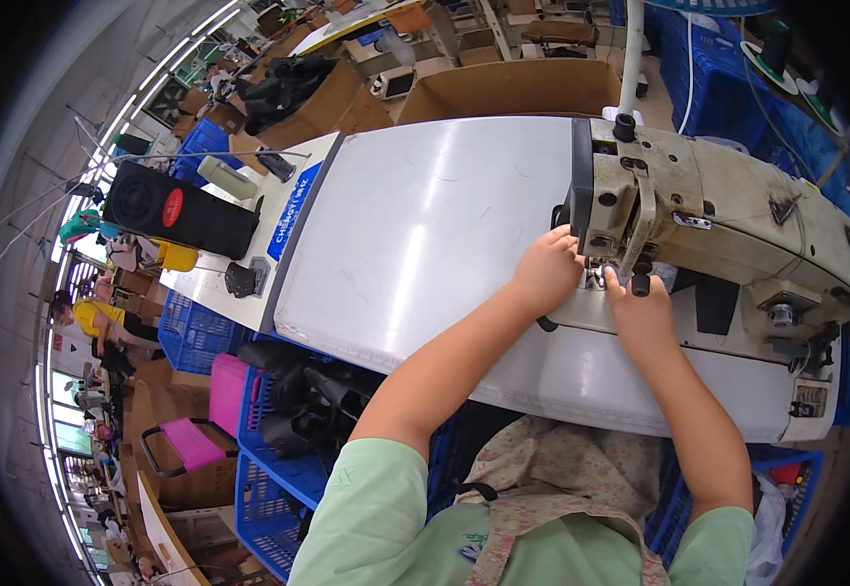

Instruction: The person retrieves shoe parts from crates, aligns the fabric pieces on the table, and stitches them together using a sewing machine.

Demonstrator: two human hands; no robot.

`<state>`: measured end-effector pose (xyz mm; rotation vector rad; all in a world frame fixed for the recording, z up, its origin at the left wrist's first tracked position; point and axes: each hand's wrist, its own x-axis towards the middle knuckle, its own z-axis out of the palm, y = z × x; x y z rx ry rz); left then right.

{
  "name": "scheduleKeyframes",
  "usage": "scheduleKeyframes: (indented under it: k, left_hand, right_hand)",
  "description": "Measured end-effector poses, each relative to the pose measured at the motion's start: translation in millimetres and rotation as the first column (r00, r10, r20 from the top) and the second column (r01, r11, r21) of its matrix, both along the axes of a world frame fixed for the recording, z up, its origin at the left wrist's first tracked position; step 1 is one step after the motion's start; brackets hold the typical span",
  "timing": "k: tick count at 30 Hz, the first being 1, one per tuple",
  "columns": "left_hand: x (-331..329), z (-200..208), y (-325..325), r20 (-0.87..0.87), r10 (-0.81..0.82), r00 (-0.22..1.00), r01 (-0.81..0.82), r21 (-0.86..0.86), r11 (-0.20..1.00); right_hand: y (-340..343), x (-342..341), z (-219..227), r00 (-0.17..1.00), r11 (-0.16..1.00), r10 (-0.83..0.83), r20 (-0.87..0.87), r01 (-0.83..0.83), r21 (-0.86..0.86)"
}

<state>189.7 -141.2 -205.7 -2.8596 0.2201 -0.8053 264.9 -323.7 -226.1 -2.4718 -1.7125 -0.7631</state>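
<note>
A cream-coloured industrial sewing machine (728, 195) stands at the right of a glossy white table (425, 234). Close to the left side of its needle area, my left hand (550, 266) has its fingers curled together. Bits of black material (547, 323) show at the edge of that hand; what the fingers grip is mostly hidden. My right hand (643, 311) is just right of the presser foot (596, 273), fingers bent and drawn together, index fingertip near the foot. Anything small between its fingers is too hidden to make out.
A black motor-like box (183, 210) sits beyond the table's left end. Blue crates (264, 488) holding black pieces (313, 396) stand below the near edge. A cardboard box (508, 88) is behind the table. A person in yellow (103, 317) is far left.
</note>
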Motion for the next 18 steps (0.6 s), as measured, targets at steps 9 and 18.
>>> scheduleKeyframes:
  k: [9,18]
  left_hand:
    - [0,8,1,-0.21,0.119,0.97,-0.148,-0.127,0.981]
    - [4,7,-8,-0.064,0.038,0.997,-0.044,-0.084,0.996]
  right_hand:
    - [10,-6,7,0.968,0.989,-0.081,-0.236,0.108,0.103]
    - [-3,-10,20,0.995,0.988,-0.094,0.024,0.096,-0.123]
